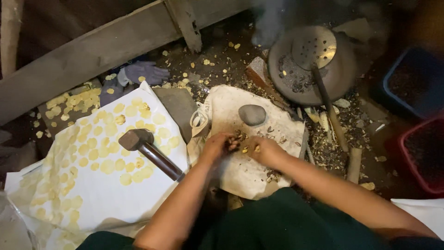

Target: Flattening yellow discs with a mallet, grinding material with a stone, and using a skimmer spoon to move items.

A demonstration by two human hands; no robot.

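Observation:
My left hand (pixel 217 146) and my right hand (pixel 263 150) meet over a dirty white cloth (pixel 240 173) on the ground. Both pinch at small dark roasted nuts (pixel 235 142) and their shell bits between the fingers. A smooth grey stone (pixel 252 114) lies on the cloth just beyond my hands. A hammer (pixel 148 148) rests to the left on a white sheet (pixel 97 194), where several flattened yellow discs (pixel 108 165) are spread out.
A round metal pan (pixel 307 88) with charred nuts and a perforated ladle (pixel 314 46) sits at the upper right, smoke rising. A blue tub (pixel 414 81) and a red tub (pixel 423 155) stand at the right edge. A wooden beam (pixel 88 53) and a grey glove (pixel 143 71) lie behind.

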